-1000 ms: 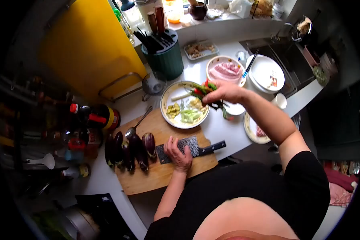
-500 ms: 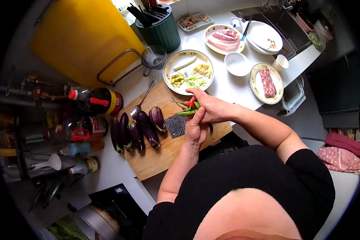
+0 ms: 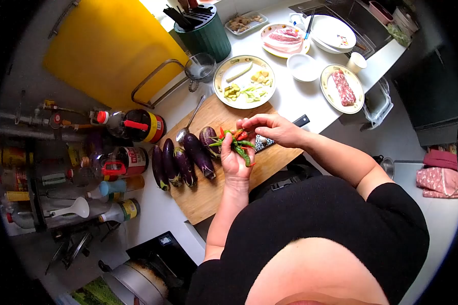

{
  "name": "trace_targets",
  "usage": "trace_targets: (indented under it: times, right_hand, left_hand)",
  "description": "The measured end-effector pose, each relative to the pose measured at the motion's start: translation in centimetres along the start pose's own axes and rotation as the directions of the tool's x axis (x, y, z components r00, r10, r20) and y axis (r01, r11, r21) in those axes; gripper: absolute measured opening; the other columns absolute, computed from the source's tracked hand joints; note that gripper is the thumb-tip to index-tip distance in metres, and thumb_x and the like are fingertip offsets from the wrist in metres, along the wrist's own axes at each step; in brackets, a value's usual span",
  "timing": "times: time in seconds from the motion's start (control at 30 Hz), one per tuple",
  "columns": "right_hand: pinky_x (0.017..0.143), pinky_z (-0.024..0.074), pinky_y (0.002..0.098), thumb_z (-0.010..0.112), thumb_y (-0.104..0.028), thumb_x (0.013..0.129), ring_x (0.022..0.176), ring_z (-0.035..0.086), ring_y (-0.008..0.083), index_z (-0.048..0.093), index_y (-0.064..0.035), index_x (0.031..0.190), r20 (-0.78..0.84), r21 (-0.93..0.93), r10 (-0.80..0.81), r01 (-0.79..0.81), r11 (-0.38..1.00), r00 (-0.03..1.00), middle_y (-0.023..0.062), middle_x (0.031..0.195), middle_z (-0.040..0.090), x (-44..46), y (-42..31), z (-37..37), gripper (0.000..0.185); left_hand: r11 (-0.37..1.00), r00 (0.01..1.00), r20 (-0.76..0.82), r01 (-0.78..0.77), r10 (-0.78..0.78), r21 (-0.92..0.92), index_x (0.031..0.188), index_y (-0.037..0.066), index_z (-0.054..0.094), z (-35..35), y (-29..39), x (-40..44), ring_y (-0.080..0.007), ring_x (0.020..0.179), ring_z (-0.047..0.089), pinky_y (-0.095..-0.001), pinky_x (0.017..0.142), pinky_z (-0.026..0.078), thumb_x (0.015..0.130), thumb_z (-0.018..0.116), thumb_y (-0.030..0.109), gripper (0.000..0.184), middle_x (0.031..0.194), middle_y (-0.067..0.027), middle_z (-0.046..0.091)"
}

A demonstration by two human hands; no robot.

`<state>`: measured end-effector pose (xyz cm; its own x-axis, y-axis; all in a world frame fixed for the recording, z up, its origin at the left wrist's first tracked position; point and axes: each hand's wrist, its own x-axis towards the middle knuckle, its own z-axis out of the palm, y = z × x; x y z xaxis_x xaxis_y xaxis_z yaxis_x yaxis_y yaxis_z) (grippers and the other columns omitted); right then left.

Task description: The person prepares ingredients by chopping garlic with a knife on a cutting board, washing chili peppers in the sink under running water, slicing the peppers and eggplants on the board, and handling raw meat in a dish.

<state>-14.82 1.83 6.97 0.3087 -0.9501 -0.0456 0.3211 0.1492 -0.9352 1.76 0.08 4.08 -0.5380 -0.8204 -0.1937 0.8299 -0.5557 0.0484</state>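
Observation:
My left hand [image 3: 235, 161] is palm up over the cutting board [image 3: 198, 202], closed round a bunch of red and green chili peppers [image 3: 241, 146]. My right hand [image 3: 272, 128] is just beside the bunch, fingers bent and reaching to its upper edge; whether they pinch a pepper is too small to tell. Under my hands lies a cleaver [image 3: 301, 121], its blade partly hidden. Several purple eggplants [image 3: 184, 165] lie on the board's left side with a spoon [image 3: 191, 119] above them. A patterned plate [image 3: 245, 82] of cut vegetables stands beyond the board.
Pork lies on one plate [image 3: 274, 50] at the back and meat on another [image 3: 353, 104] at the right, with a white bowl [image 3: 303, 67] between. A green knife holder [image 3: 208, 38] stands behind. Bottles [image 3: 142, 125] line the left; a pan [image 3: 137, 279] is at lower left.
Both hands have come together over the board with the peppers, which were in my right hand over the plate. The peppers now rest in my left hand, which has left the cleaver.

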Motion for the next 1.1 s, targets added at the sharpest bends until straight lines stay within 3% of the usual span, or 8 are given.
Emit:
trace_targets:
  times: [0.13, 0.23, 0.43, 0.7, 0.77, 0.9, 0.97, 1.1]
  right_hand:
    - [0.085, 0.0478, 0.0301, 0.047, -0.004, 0.086, 0.098, 0.061, 0.0158, 0.059, 0.0004, 0.111, -0.191, -0.361, -0.059, -0.014, 0.932, 0.98, 0.011, 0.102, 0.065, 0.2, 2.3, -0.9, 0.029]
    - [0.079, 0.0495, 0.0365, 0.053, -0.01, 0.082, 0.088, 0.062, 0.0297, 0.061, -0.0025, 0.101, -0.259, -0.833, -0.258, -0.08, 0.548, 0.931, 0.0166, 0.093, 0.064, -1.9, 1.7, -1.9, 0.022]
    - [0.08, 0.049, 0.0399, 0.059, -0.016, 0.079, 0.092, 0.06, 0.0306, 0.06, -0.0046, 0.1, -0.339, -0.893, -0.227, -0.237, 0.382, 0.913, 0.0145, 0.096, 0.059, -2.1, 3.4, -2.5, 0.024]
    - [0.075, 0.0491, 0.0413, 0.065, -0.016, 0.077, 0.083, 0.057, 0.0329, 0.058, -0.007, 0.094, -0.081, -0.983, -0.122, -0.06, 0.171, 0.989, 0.0144, 0.092, 0.052, 1.3, 5.6, -3.7, 0.021]
    - [0.074, 0.0489, 0.0421, 0.063, -0.016, 0.079, 0.08, 0.058, 0.0338, 0.059, -0.0059, 0.09, -0.097, -0.986, -0.183, -0.069, 0.154, 0.978, 0.015, 0.088, 0.054, 1.1, 5.5, -4.0, 0.015]
    - [0.069, 0.0496, 0.0344, 0.061, -0.012, 0.079, 0.074, 0.062, 0.0245, 0.062, -0.0014, 0.087, -0.281, -0.772, -0.226, -0.08, 0.63, 0.933, 0.014, 0.078, 0.063, 0.9, 2.8, -6.5, 0.014]
    - [0.067, 0.0501, 0.0322, 0.062, -0.012, 0.078, 0.07, 0.063, 0.0215, 0.063, -0.0011, 0.087, -0.419, -0.716, -0.19, -0.195, 0.67, 0.888, 0.013, 0.076, 0.064, 1.6, -1.1, -9.2, 0.014]
    - [0.07, 0.0507, 0.0328, 0.061, -0.014, 0.078, 0.074, 0.064, 0.0217, 0.065, -0.003, 0.088, -0.365, -0.871, -0.342, -0.188, 0.454, 0.866, 0.0137, 0.082, 0.066, 8.6, -6.4, -17.5, 0.015]
  left_hand:
    - [0.999, 0.988, -0.145, -0.041, 0.045, 0.025, 0.092, 0.003, 0.063, -1.4, 1.4, -0.3, -0.0296, 0.119, 0.049, -0.0498, 0.108, 0.029, 0.088, 0.057, 0.017, 0.017, 0.112, -0.0128, 0.062]
    - [0.998, 0.992, -0.11, -0.053, 0.057, 0.035, 0.087, 0.004, 0.062, -2.2, 2.4, -0.7, -0.0287, 0.113, 0.054, -0.0493, 0.107, 0.031, 0.087, 0.058, 0.018, 0.015, 0.105, -0.0124, 0.064]
    - [0.995, 0.988, -0.123, -0.088, 0.092, 0.035, 0.084, 0.0, 0.062, -3.5, 3.3, -2.0, -0.0273, 0.098, 0.059, -0.0476, 0.102, 0.039, 0.087, 0.058, 0.019, 0.019, 0.092, -0.0119, 0.065]
    - [0.99, 0.984, -0.138, -0.097, 0.111, 0.1, 0.078, 0.003, 0.06, -2.9, 3.2, -3.5, -0.0225, 0.089, 0.06, -0.0449, 0.098, 0.043, 0.089, 0.057, 0.02, 0.02, 0.079, -0.0072, 0.062]
    - [0.987, 0.98, -0.15, -0.113, 0.13, 0.113, 0.079, 0.003, 0.06, -3.4, 3.1, -3.6, -0.0227, 0.088, 0.06, -0.0448, 0.098, 0.043, 0.09, 0.056, 0.021, 0.021, 0.08, -0.0074, 0.062]
    - [0.975, 0.967, -0.184, -0.148, 0.177, 0.163, 0.093, 0.003, 0.06, -3.2, 2.6, -3.7, -0.0257, 0.106, 0.057, -0.0455, 0.1, 0.041, 0.092, 0.056, 0.024, 0.021, 0.1, -0.0099, 0.063]
    - [0.973, 0.973, -0.136, -0.164, 0.186, 0.161, 0.098, 0.004, 0.06, -3.3, 2.3, -3.1, -0.0267, 0.111, 0.054, -0.046, 0.102, 0.039, 0.091, 0.056, 0.023, 0.021, 0.109, -0.0105, 0.062]
    - [0.961, 0.966, -0.1, -0.221, 0.24, 0.168, 0.104, 0.004, 0.059, -2.4, 1.6, -1.4, -0.0274, 0.115, 0.052, -0.0455, 0.102, 0.04, 0.091, 0.055, 0.024, 0.024, 0.119, -0.012, 0.058]
